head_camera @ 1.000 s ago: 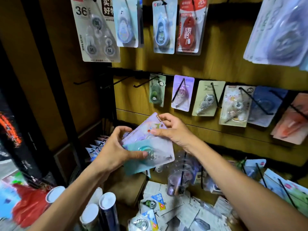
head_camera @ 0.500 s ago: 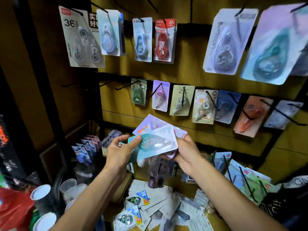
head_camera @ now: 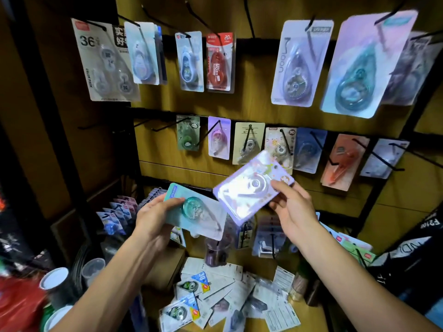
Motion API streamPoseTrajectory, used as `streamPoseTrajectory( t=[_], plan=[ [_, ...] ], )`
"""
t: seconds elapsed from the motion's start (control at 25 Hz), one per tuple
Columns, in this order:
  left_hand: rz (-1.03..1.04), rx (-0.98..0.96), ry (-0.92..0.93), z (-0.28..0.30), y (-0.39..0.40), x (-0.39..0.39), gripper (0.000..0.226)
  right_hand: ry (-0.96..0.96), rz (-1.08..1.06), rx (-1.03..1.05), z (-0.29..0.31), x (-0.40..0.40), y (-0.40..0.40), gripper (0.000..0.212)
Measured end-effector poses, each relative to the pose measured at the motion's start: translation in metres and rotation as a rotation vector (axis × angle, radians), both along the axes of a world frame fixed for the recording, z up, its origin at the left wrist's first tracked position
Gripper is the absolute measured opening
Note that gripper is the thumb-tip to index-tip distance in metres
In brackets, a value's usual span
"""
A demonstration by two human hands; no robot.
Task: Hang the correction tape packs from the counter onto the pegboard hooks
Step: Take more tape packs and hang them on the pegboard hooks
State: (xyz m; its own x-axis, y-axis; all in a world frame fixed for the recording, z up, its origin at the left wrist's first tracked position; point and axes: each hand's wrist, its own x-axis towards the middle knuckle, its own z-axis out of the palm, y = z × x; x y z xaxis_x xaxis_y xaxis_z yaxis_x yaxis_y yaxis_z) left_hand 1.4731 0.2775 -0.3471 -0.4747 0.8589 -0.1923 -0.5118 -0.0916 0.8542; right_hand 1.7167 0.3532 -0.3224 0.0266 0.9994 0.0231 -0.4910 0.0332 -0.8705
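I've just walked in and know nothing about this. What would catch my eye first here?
Two hands meet at the centre: the left hand holds a teal correction tape pack, the right hand a shiny lilac pack raised toward the board. Behind them the pegboard carries rows of hanging packs, and a loose pile of packs lies on the counter below.

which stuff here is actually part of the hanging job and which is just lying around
Part of the job:
- teal pack, held in the left hand
- lilac pack, pinched in the right hand
- empty hooks on the pegboard's middle row
- loose packs on the counter

Lying about:
- white-capped tubes, lower left
- red bag
- brown box
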Motion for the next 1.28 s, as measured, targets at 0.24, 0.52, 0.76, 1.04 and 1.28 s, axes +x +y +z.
streamPoseTrajectory(
  t=[0.24,0.52,0.76,1.04,1.28],
  plan=[
    [-0.122,0.023,0.070,0.019,0.009,0.030,0.019,-0.149,0.342,0.075,-0.001,-0.009,-0.019,0.016],
    [-0.218,0.113,0.027,0.040,0.016,0.067,0.027,-0.216,0.387,0.118,-0.006,-0.025,-0.030,0.004],
    [-0.618,0.112,0.041,0.018,-0.006,0.072,0.045,-0.222,0.033,0.083,0.006,-0.023,-0.023,0.013],
    [-0.331,0.178,0.159,0.002,-0.001,0.083,0.054,-0.247,0.128,0.101,-0.008,-0.013,-0.027,0.025],
    [-0.186,0.134,0.059,0.003,0.010,0.077,0.026,-0.452,0.074,0.318,-0.014,0.023,-0.032,0.052]
  ],
)
